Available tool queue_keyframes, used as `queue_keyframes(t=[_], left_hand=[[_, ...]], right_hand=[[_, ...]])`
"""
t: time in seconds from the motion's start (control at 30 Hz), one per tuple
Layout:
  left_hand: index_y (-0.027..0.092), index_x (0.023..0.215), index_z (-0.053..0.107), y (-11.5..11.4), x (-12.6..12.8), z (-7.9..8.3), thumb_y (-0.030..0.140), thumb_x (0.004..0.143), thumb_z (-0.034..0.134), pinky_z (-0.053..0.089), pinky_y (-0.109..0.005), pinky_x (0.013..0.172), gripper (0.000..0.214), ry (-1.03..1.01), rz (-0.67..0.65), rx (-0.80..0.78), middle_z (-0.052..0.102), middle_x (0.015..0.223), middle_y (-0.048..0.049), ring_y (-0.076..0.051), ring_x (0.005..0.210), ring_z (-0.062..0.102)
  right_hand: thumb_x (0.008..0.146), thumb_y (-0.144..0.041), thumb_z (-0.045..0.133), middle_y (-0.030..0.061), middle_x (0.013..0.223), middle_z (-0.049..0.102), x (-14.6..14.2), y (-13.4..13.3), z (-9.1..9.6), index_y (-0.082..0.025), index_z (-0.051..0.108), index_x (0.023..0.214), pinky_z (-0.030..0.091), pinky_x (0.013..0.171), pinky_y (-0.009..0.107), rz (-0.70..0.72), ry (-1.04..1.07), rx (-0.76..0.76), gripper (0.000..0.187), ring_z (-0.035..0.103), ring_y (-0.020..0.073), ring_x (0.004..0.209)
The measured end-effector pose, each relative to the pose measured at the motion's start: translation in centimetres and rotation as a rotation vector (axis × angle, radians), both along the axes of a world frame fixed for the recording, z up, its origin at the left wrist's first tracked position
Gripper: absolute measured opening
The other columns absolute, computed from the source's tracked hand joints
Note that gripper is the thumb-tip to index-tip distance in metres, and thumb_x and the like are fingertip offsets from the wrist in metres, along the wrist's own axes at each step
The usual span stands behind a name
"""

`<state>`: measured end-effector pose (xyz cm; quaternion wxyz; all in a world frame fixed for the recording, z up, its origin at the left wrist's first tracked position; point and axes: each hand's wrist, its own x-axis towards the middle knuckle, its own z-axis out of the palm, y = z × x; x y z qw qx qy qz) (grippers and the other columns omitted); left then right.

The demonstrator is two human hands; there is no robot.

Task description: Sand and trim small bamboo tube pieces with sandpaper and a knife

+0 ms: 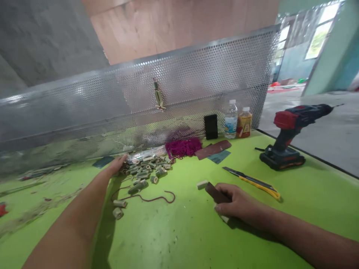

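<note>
My left hand (116,165) reaches flat across the green table, its fingertips at the edge of a pile of cut bamboo segments (146,172) and holding nothing I can see. A thin reddish-brown cord (146,197) lies just below the pile. My right hand (235,201) grips a dark brown strip of sandpaper (216,192) against the tabletop. Something pale shows under its fingers, partly hidden. A small pale block (202,184) sits just left of that hand.
A yellow utility knife (252,183) lies right of my right hand, with a cordless drill (284,138) beyond it. A perforated metal sheet (168,89) stands along the back, before a tangle of magenta cord (183,147), a black phone (211,127) and several bottles.
</note>
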<state>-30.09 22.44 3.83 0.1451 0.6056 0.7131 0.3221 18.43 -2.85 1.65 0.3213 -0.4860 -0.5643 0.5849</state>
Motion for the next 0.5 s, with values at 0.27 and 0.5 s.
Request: queue_keyframes(t=[0.27, 0.5], left_hand=[[0.025, 0.141, 0.046, -6.3, 0.4, 0.3, 0.069, 0.086, 0.035, 0.049, -0.041, 0.098, 0.071, -0.122, -0.109, -0.050, 0.049, 0.149, -0.0097, -0.027, 0.118, 0.062], [0.017, 0.120, 0.065, -9.1, 1.8, -1.3, 0.074, 0.072, 0.055, 0.042, -0.042, 0.108, 0.075, -0.117, -0.097, -0.004, 0.063, 0.133, -0.0137, -0.032, 0.126, 0.056]], right_hand=[[0.070, -0.024, 0.065, -0.0045, 0.064, 0.049, 0.2, -0.4, 0.2, -0.020, 0.050, 0.082, 0.038, 0.046, 0.022, 0.041, -0.025, 0.084, 0.019, 0.048, 0.0090, 0.051], [0.072, -0.028, 0.066, -0.0027, 0.068, 0.054, 0.5, 0.1, -0.3, -0.019, 0.054, 0.086, 0.041, 0.051, 0.024, 0.066, -0.094, 0.200, 0.021, 0.051, 0.0113, 0.056]])
